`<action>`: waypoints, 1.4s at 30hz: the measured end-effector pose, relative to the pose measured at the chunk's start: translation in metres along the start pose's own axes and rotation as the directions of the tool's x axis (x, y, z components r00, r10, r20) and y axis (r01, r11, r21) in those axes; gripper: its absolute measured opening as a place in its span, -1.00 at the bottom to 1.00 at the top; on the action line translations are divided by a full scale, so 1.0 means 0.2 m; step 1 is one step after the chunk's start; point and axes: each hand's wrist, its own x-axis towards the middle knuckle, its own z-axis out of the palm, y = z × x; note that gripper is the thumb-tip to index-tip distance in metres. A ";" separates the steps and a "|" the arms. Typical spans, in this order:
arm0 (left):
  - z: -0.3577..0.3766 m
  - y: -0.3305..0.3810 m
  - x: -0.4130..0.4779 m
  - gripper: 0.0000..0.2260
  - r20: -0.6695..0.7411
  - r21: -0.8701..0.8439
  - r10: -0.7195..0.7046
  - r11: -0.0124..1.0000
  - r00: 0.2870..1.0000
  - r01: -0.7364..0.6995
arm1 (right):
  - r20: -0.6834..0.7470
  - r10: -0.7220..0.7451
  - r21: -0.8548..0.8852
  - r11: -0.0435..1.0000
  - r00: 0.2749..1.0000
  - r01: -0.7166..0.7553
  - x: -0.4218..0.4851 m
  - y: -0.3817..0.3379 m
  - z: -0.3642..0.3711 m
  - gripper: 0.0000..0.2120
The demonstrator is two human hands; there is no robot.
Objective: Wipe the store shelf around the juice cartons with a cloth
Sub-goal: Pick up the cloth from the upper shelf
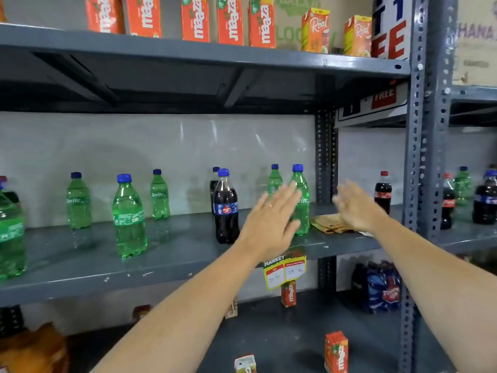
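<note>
Tan cloth (330,223) crumpled on grey shelf (166,254), just beside right hand (356,207).

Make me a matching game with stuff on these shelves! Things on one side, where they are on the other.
Things:
1. cloth
2. row of Maaza cartons
3. dark cola bottle with blue cap
4. price tag

Places:
A. hanging off the front edge of the middle shelf
B. lying on the middle shelf, just by the right hand
C. standing on the top shelf
D. standing on the middle shelf, beside the left hand

Pairs: 1-B, 2-C, 3-D, 4-A
</note>
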 end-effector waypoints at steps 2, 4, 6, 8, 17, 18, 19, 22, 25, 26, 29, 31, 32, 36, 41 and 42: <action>0.06 0.04 -0.03 -0.49 0.155 -0.056 0.068 0.997 0.986 -0.059 | 0.284 0.073 -0.117 0.992 0.956 -0.041 -0.07 0.03 0.00 -0.31; 0.16 0.05 -0.08 -0.54 0.236 -0.040 0.109 0.994 0.966 -0.102 | 0.438 0.058 -0.156 0.988 0.897 0.012 -0.14 0.06 0.02 -0.32; 0.21 0.04 -0.09 -0.56 0.219 -0.041 0.130 0.991 0.967 -0.124 | 0.452 -0.049 -0.197 0.968 0.891 0.153 -0.18 0.06 -0.03 -0.17; 0.24 0.01 -0.09 -0.59 0.140 -0.018 0.167 0.986 0.976 -0.166 | 0.473 -0.080 -0.268 0.936 0.878 0.230 -0.20 0.08 -0.11 -0.07; 0.26 0.00 -0.14 -0.62 0.065 0.025 0.164 0.986 0.984 -0.166 | 0.396 -0.184 -0.156 0.952 0.900 0.263 -0.26 0.24 -0.03 -0.01; 0.26 0.00 -0.14 -0.61 0.059 0.034 0.164 0.986 0.985 -0.166 | 0.331 -0.221 -0.174 0.941 0.917 0.290 -0.28 0.25 -0.02 -0.06; 0.26 0.01 -0.14 -0.61 0.058 0.041 0.164 0.985 0.985 -0.166 | 0.269 -0.258 -0.189 0.931 0.928 0.313 -0.29 0.25 -0.01 -0.11; 0.25 0.00 -0.14 -0.59 0.048 0.071 0.172 0.982 0.984 -0.175 | 0.230 -0.275 -0.153 0.937 0.933 0.314 -0.27 0.27 -0.03 -0.18; 0.26 0.00 -0.14 -0.61 0.073 0.077 0.176 0.980 0.982 -0.181 | 0.330 -0.236 -0.111 0.952 0.914 0.286 -0.25 0.26 -0.02 -0.17; 0.26 0.00 -0.13 -0.61 0.086 0.069 0.182 0.980 0.980 -0.188 | 0.352 -0.236 -0.099 0.953 0.906 0.287 -0.26 0.26 -0.01 -0.19; 0.26 0.01 -0.13 -0.48 0.110 0.081 0.234 0.967 0.966 -0.243 | 0.239 -0.265 -0.033 0.959 0.934 0.281 -0.35 0.25 0.00 -0.27; 0.24 0.00 -0.14 -0.42 0.073 0.122 0.284 0.949 0.956 -0.292 | 0.105 -0.276 0.040 0.961 0.955 0.273 -0.44 0.23 0.01 -0.23; 0.23 -0.01 -0.17 -0.45 0.037 0.141 0.317 0.937 0.948 -0.319 | 0.052 -0.256 0.091 0.964 0.965 0.251 -0.49 0.22 0.02 -0.21; 0.25 -0.07 -0.53 -0.67 -0.263 0.106 0.326 0.945 0.908 -0.309 | -0.038 -0.118 0.318 0.940 0.992 0.124 -0.77 0.21 0.19 -0.26; 0.51 -0.30 -1.32 -0.64 0.219 -0.067 -0.145 0.984 0.965 0.163 | 0.031 0.007 0.414 0.910 1.000 -0.019 -0.93 0.04 0.55 -0.54; 0.58 -0.37 -1.43 -0.58 0.371 -0.031 -0.281 0.949 0.885 0.314 | 0.072 0.049 0.400 0.914 0.996 -0.074 -0.91 0.00 0.62 -0.59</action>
